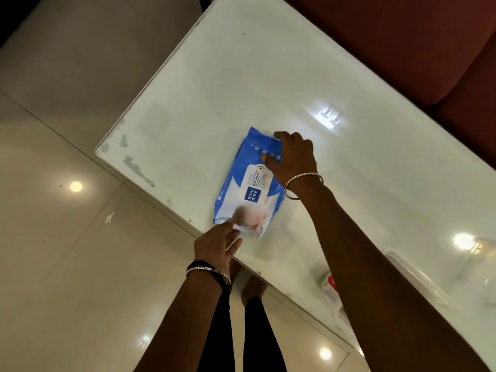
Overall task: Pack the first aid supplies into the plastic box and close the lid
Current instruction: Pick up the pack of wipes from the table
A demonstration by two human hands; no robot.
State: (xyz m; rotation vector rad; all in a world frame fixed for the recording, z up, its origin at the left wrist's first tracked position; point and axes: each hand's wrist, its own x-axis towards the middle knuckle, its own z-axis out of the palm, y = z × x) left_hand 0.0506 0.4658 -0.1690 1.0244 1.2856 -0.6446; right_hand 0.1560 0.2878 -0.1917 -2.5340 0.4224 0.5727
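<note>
A blue and white pack of wet wipes (248,183) lies flat on the white glass table (241,89). My right hand (294,157) rests on the pack's far right edge, fingers curled over it. My left hand (217,241) touches the pack's near end at the table's edge, fingers spread. A clear plastic box (418,277) shows faintly at the right, partly hidden by my right forearm. A small red and white item (331,281) lies beside the forearm near the box.
A dark red sofa (429,49) runs along the table's far side. Glossy floor tiles (67,237) lie to the left, and my feet stand just under the table's near edge.
</note>
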